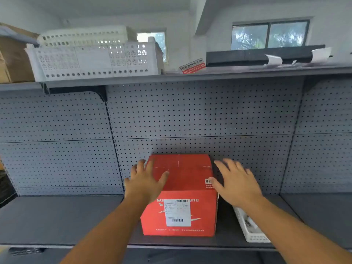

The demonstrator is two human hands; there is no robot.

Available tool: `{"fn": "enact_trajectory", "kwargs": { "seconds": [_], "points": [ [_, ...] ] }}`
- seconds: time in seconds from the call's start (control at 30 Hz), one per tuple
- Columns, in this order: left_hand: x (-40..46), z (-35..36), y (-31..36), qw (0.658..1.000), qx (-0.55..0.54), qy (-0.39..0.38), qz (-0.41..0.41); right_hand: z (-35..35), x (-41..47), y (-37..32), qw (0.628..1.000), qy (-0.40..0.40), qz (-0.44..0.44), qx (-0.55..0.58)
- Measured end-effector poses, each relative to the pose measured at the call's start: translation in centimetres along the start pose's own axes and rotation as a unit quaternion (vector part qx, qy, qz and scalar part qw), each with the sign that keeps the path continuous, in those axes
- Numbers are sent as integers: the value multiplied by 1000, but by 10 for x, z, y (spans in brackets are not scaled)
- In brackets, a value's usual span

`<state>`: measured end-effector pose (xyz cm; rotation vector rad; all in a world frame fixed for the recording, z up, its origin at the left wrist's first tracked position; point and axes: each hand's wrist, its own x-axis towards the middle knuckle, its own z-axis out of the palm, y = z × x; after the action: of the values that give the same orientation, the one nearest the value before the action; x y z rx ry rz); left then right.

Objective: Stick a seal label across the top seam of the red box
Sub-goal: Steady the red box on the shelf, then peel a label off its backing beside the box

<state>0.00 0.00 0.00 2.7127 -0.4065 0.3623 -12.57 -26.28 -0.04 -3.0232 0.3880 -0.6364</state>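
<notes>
The red box (182, 185) stands on the grey shelf (57, 220) against the pegboard, a white shipping label on its front face. A small red and white seal label (209, 183) shows at the right edge of its top. My left hand (146, 178) lies spread on the box's top left corner, thumb on the top face. My right hand (236, 180) is spread at the box's right side, thumb touching the top edge near the seal label. Neither hand holds anything.
A white plastic basket (251, 229) lies on the shelf right of the box, partly under my right arm. On the upper shelf (190, 77) are white crates (95, 58), a cardboard box (13, 58), a red label sheet (192, 66) and a black bar (262, 56).
</notes>
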Motion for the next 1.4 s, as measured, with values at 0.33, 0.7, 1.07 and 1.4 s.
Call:
{"fn": "enact_trajectory", "kwargs": {
  "seconds": [0.33, 0.7, 1.07, 1.4],
  "points": [
    [53, 54, -43, 995, 0, -83, 60, 61, 28, -3, 998, -40, -37, 33],
    [54, 78, -48, 993, 23, -37, 111, 78, 27, 14, 993, -28, -96, 67],
    [53, 84, -47, 994, 34, -22, 106, 86, 31, 29, 978, 7, -188, 90],
    [49, 83, -44, 994, 30, -19, 99, 73, 50, 38, 965, -30, -234, 113]
  ]
}}
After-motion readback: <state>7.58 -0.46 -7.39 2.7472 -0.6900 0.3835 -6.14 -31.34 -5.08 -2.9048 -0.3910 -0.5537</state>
